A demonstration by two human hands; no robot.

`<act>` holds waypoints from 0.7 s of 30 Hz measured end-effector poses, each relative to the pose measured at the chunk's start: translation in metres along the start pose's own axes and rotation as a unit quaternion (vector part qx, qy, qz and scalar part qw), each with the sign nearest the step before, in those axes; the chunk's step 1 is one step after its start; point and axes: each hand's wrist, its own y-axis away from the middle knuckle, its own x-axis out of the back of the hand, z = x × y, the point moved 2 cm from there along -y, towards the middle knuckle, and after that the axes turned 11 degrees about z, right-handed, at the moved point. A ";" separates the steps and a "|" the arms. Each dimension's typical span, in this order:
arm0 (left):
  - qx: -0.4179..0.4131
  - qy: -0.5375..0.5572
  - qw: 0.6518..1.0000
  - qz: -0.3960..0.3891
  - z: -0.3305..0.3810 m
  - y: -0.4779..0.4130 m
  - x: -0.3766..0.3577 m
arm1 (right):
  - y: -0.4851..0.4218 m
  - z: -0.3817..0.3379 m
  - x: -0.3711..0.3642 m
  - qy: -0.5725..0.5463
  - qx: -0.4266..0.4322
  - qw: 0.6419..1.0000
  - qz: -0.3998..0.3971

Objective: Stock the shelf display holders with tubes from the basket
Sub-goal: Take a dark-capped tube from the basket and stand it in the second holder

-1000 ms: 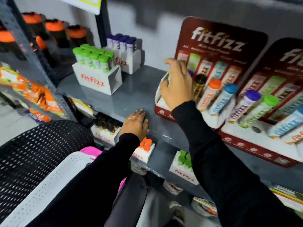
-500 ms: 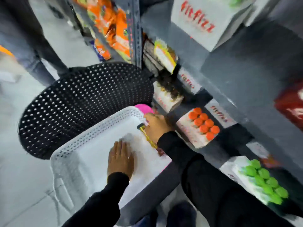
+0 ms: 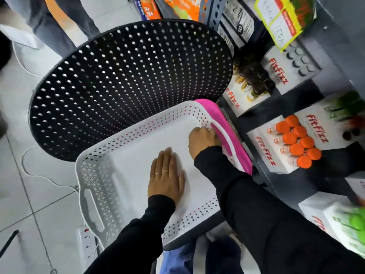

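Where "fitfizz" shows: orange-capped tubes (image 3: pixel 296 143).

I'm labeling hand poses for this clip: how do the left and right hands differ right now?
The left hand lies flat, palm down, fingers spread on the white basket's floor; the right hand is curled at the basket's far wall beside the pink basket. Rings show on the left, none visible on the right. Both wear black sleeves; neither visibly holds a tube.
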 end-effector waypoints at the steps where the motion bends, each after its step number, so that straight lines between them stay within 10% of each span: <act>1: -0.001 -0.001 1.000 0.001 0.000 0.000 0.000 | 0.001 0.000 0.000 -0.003 0.010 1.000 -0.004; 11: -0.001 0.015 1.000 -0.026 0.020 -0.010 0.021 | 0.041 0.049 0.093 -0.218 -0.034 0.972 0.077; 21: -0.163 0.142 0.966 0.141 0.191 -0.014 0.141 | 0.177 0.175 0.219 -0.253 -0.085 0.927 0.263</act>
